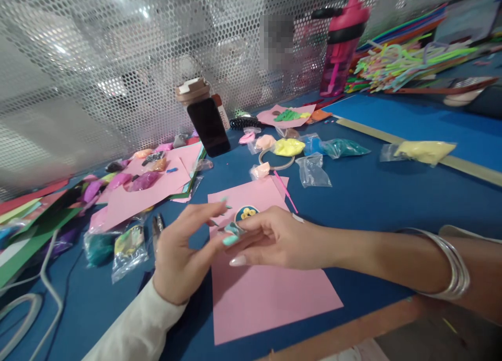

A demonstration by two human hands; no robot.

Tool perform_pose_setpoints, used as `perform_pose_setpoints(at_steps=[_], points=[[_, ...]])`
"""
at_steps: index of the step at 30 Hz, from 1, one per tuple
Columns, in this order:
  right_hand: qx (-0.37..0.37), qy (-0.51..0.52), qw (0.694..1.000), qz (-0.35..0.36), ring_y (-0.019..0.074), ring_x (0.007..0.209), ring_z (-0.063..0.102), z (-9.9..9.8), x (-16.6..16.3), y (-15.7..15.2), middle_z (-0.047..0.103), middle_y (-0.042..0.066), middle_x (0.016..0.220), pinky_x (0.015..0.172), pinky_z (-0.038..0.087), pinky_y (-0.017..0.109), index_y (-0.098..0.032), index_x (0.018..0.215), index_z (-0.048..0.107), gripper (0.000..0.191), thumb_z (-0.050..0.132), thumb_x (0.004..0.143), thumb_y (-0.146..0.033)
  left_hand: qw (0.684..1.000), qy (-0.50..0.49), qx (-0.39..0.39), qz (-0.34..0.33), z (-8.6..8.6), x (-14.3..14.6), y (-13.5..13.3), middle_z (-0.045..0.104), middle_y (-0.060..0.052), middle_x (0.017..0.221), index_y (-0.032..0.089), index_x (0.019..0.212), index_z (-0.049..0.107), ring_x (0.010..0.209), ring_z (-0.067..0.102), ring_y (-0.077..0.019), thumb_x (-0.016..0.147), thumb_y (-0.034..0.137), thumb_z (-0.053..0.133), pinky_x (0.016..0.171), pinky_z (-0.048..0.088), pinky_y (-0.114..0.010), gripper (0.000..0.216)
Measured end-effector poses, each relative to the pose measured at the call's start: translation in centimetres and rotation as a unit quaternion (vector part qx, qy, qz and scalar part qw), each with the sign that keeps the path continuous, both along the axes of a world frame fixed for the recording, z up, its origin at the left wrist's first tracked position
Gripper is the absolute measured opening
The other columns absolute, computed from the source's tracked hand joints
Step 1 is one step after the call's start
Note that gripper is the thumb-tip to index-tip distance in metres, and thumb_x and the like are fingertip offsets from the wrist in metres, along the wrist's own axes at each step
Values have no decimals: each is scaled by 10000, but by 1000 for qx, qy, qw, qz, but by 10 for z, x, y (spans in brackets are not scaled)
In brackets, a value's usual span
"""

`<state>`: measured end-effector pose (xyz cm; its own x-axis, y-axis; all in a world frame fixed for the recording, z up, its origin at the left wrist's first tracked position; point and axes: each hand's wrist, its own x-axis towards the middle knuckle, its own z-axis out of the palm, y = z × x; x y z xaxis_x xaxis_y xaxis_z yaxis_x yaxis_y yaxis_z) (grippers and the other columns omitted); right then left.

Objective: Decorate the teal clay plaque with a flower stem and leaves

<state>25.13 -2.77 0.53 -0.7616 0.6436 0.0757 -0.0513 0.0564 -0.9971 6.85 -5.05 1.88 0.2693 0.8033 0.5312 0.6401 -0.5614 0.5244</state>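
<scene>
Over a pink paper sheet (274, 298) my two hands meet. My left hand (188, 246), in a white sleeve, has its index finger raised apart from the thumb, and the thumb tip touches my right fingertips. My right hand (280, 238), with silver bangles on the wrist, has its thumb and fingers pinched together. Whatever small thing may be between them is hidden. Just behind the fingers, on the paper, lies a dark blue disc with a pale rim, and yellow balls (248, 212) sit on it. A pink stick tool (286, 192) lies beside it.
Behind the paper are bags of yellow clay (289, 147) and teal clay (345, 148), and a ring (276, 165). A phone (208, 127) leans on a cup (193, 89). Pliers (157, 228) lie left. A pink bottle (345, 42) and pipe cleaners (396, 68) stand back right.
</scene>
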Motion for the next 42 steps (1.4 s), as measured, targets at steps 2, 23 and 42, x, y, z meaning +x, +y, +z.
perform_pose_setpoints(at_steps=[2,23,42], points=[[36,-22,999,-7,139,773,583,1,0,0,633,23,785,666,470,246,-116,868,655,189,597,757,-258,998,31,-16,-54,1,6,-2,654,-49,886,187,949,643,791,590,-146,758,218,589,688,480,-234,201],[-37,-34,999,12,119,744,591,4,-4,-1,626,39,753,688,479,245,-83,839,645,189,529,803,-228,996,34,-13,-80,1,10,-3,651,-25,699,179,798,679,669,587,-118,788,179,547,610,469,-212,132],[-39,-46,998,6,125,667,586,2,-3,-1,600,24,649,633,486,244,-80,747,657,279,582,760,-348,998,68,13,1,4,7,-5,629,-3,582,179,704,664,522,554,-99,779,233,548,490,428,-199,148]])
